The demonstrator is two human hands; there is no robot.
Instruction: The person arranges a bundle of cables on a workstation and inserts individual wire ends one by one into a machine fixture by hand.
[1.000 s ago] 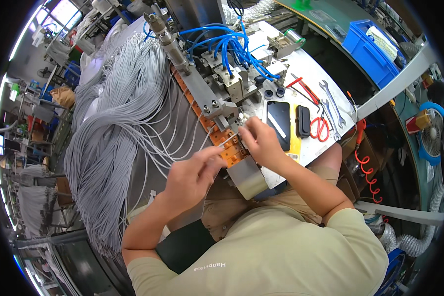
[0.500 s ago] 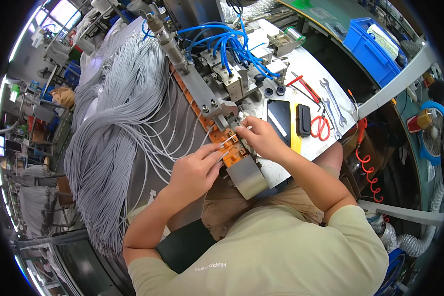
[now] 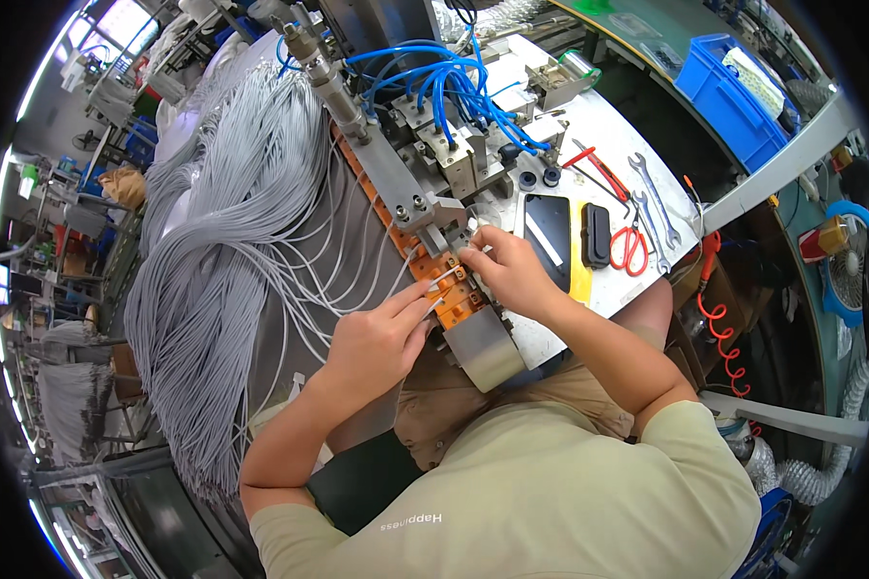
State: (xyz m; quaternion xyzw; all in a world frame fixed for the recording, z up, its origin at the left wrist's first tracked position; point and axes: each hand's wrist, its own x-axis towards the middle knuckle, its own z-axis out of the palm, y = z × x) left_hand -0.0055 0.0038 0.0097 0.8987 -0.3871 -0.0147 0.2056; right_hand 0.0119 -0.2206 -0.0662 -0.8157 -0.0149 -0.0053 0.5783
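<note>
Pinched in the fingers of my left hand (image 3: 381, 340) is a thin grey cable (image 3: 441, 281), lying across an orange fixture block (image 3: 454, 300) on the machine's track. My right hand (image 3: 508, 270) sits at the other side of the block, thumb and forefinger pressed together at the cable's far end. The tip there is hidden by those fingers. Just beyond them stands the metal press head (image 3: 434, 236) over the orange track (image 3: 375, 198). A bare metal cover (image 3: 488, 349) ends the track nearest me.
Left of the track lies a large bundle of grey cables (image 3: 222, 261). Blue air hoses (image 3: 454, 82) loop above the machine. On the white tabletop (image 3: 589, 125) are red-handled scissors (image 3: 630, 249), wrenches (image 3: 654, 198), pliers (image 3: 603, 174), a black case (image 3: 596, 236) and a dark phone-like slab (image 3: 547, 217).
My left hand has shifted very slightly away from the press head. My right hand stays almost where it was, and the cable remains across the orange block.
</note>
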